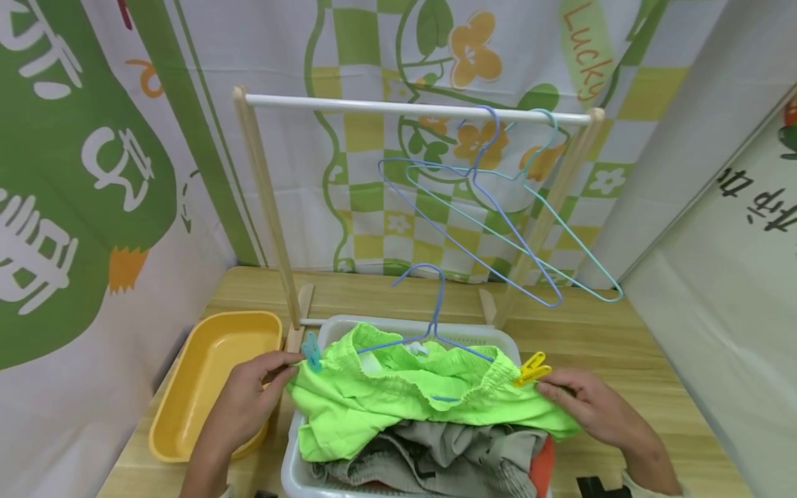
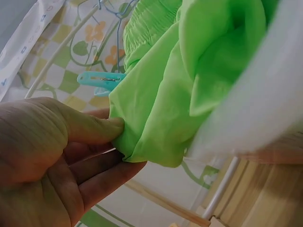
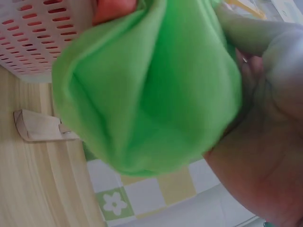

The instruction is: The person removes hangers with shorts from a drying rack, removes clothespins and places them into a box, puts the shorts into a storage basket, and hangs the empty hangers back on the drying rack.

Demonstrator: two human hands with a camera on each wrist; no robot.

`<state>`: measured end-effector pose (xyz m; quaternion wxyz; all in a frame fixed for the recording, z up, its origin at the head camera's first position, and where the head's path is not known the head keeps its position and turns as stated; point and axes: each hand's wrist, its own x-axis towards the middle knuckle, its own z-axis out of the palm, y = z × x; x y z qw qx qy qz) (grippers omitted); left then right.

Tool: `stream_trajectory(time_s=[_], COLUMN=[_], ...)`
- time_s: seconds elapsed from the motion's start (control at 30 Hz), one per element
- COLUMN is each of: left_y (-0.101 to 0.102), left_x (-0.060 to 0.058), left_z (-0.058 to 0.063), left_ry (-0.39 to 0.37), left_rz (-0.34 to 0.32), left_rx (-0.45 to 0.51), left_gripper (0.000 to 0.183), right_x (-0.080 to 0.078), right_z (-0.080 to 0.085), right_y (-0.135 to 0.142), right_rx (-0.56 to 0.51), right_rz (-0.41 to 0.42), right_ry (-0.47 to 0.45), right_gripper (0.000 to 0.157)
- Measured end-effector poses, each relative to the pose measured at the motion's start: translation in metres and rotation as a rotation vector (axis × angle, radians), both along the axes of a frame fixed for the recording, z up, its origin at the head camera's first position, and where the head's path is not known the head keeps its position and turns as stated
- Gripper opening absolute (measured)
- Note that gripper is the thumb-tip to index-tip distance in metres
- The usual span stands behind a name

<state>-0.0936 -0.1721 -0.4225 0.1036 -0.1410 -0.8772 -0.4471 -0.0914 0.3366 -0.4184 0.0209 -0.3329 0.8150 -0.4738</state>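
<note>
Neon green shorts [image 1: 373,394] with an elastic waistband lie across the top of the laundry basket, a purple-blue hanger [image 1: 436,328] set in their waist. A teal clothespin [image 1: 313,351] is clipped at the waistband's left end, a yellow clothespin [image 1: 532,369] at its right end. My left hand [image 1: 252,394] pinches the shorts' left side just below the teal clothespin; the left wrist view shows thumb and fingers on the green cloth [image 2: 151,104]. My right hand [image 1: 598,408] pinches the right side beside the yellow clothespin. In the right wrist view cloth hides its fingertips.
The pale basket [image 1: 292,456] also holds grey clothing [image 1: 448,456] and a red piece [image 1: 543,467]. A yellow tub [image 1: 165,422] stands at left. Behind is a rack with a white rod [image 1: 373,106], bearing a purple hanger [image 1: 517,232] and a teal hanger [image 1: 579,242].
</note>
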Motion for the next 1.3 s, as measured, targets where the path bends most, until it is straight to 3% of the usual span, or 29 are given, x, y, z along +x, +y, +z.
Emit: stream_trajectory(time_s=[0.2,0.43,0.57,0.77,1.1,1.3], left_y=[-0.005,-0.003,0.003,0.01,0.008,0.01], left_x=[0.005,0.005,0.001,-0.003,-0.004,-0.006], left_z=[-0.002,0.003,0.005,0.002,-0.007,-0.011], left_ry=[-0.06,0.039,0.066,0.041,0.026,0.065], left_rz=[-0.096,-0.196,-0.206,-0.234,-0.223,-0.205], left_rx=[-0.038,-0.071,0.032,0.208,0.305,0.327], left_gripper=[0.037,0.062,0.055,0.033,0.036,0.025], right_x=[0.003,0.007,0.008,0.008,0.009,0.011], right_z=[-0.005,-0.006,-0.007,-0.009,-0.011,-0.014], right_y=[0.001,-0.002,-0.001,0.0,-0.002,-0.002], right_rx=[0.005,0.054,0.058,0.064,0.037,0.027], right_rz=[0.042,0.009,0.004,0.0,0.011,0.009], right_ry=[-0.081,-0.112,-0.125,-0.102,-0.116,-0.129], right_gripper=[0.031,0.027,0.026,0.026,0.027,0.029])
